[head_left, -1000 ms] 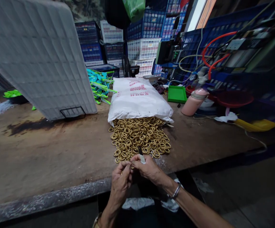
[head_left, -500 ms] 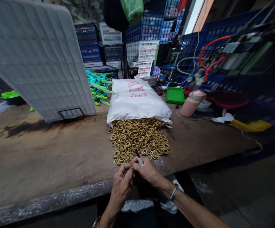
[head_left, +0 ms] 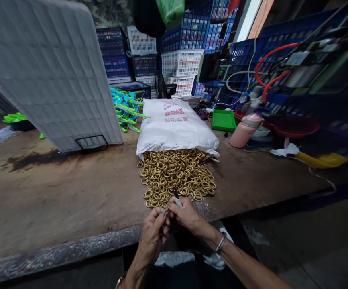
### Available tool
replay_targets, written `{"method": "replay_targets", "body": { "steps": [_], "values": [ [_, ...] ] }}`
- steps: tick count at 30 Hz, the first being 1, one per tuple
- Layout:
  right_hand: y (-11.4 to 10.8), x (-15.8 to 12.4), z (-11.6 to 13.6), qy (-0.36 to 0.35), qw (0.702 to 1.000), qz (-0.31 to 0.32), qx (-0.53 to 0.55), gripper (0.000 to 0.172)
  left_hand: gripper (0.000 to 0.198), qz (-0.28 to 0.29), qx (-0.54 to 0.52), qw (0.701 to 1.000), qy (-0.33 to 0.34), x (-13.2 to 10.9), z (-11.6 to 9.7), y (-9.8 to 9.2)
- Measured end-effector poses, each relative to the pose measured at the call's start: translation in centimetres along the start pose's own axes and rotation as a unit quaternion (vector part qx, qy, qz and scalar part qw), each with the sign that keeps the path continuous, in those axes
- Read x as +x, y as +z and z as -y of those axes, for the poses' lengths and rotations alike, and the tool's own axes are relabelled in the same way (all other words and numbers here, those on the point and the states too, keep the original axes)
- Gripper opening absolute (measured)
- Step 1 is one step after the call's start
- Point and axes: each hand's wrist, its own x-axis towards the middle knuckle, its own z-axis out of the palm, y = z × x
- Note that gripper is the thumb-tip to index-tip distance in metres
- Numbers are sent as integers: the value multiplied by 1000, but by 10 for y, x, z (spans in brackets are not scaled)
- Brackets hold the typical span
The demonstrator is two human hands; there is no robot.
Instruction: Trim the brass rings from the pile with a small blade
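Many gold-coloured rings (head_left: 178, 172) spill in a heap from the mouth of a white sack (head_left: 176, 128) with red print. Just in front of the heap, at the table's near edge, both hands meet fingertip to fingertip. My left hand (head_left: 153, 229) is closed, pinching a single gold ring (head_left: 166, 209) between thumb and fingers. My right hand (head_left: 188, 216) is closed around a small knife (head_left: 178, 200) with a pale handle; its dark blade points up and away, over the heap. The right fingertips are close to the held ring, and whether they touch it is hidden.
On the left a tall grey-white panel (head_left: 71, 80) stands on the brown table (head_left: 71, 192), with green and blue plastic pieces (head_left: 127, 108) behind it. A green tray (head_left: 223, 120), a pink bottle (head_left: 243, 131) and a yellow scoop (head_left: 324, 159) lie right. Stacked crates (head_left: 182, 62) fill the back.
The ring has come into clearer view between my left fingertips, and the left fingers have shifted slightly. The right hand keeps its grip on the knife. The whole view has moved a little.
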Motion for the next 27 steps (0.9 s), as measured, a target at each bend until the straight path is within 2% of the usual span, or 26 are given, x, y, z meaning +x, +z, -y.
{"method": "replay_targets", "body": {
  "steps": [6,11,14,16,19,23,27],
  "values": [
    [-1,-4,11,2,1000,-5,-27,24,26,7,-26,1000,3,-2,2,-2],
    [-3,-8,17,-54,988,-27,-145,23,26,-9,-21,1000,15,-2,1,-3],
    [-4,-14,17,-95,959,-15,-267,18,27,-11,-9,999,31,-1,1,-4],
    [-3,-17,18,-96,934,12,-344,14,28,-22,0,999,32,-1,1,-4],
    [-1,-20,20,-71,898,40,-432,25,30,-38,12,999,34,0,4,-4],
    [3,-21,21,-54,859,36,-508,26,34,-63,40,997,33,4,9,-7],
    [6,-17,21,-27,836,11,-548,25,35,-86,75,993,15,3,10,-9]
  ]
}}
